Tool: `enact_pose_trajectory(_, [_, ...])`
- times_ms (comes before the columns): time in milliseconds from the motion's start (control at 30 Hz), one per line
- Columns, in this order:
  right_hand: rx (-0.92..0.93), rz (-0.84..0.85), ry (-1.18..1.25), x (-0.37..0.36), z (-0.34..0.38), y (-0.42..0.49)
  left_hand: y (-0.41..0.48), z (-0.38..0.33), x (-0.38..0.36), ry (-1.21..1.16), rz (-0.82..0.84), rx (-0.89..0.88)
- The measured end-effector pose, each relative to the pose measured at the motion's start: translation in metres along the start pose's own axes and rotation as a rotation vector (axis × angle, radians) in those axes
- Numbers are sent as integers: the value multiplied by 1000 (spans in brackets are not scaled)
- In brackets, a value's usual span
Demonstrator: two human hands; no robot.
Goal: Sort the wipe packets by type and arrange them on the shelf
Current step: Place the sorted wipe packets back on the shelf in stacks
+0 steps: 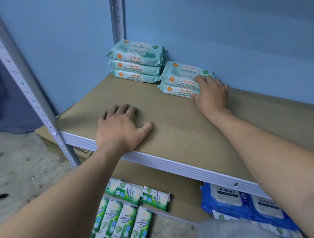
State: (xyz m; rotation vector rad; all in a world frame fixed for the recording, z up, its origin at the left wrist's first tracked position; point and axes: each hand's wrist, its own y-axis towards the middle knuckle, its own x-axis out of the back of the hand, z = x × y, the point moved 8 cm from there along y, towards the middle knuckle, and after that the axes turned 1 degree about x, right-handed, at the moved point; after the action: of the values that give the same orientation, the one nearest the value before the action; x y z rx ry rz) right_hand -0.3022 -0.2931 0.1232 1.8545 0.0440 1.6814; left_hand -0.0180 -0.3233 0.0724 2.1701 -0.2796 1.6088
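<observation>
Low down, glossy green packets (121, 216) and blue packets (229, 197) lie flat. Left hand (120, 128) rests on the matte brown shelf (180, 128), fingers loosely spread. Right hand (210, 93) clasps a soft teal 2-stack (179, 80), thumb low, fingers on top. Just beside it, a 3-stack (136, 63) stands at the wall (220, 32).

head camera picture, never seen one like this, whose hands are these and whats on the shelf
There is no machine here: one camera worn on a person's head looks down at their own bare hands. The left hand lies flat on the brown shelf board, holding nothing. The right hand has its fingers and thumb round the end of a two-packet stack of teal Guardian wipes; a three-packet stack stands beside it by the wall. Lower down lie green pine wipe packets and blue Antabax packs.
</observation>
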Motion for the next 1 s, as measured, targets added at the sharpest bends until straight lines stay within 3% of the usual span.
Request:
enact_pose_trajectory(800, [13,34,10,-20,-4,34,-2,-1,2,-4,-4,-2])
enact_pose_trajectory(1000, [16,268,-141,-15,-5,34,-1,1,2,-15,13,10])
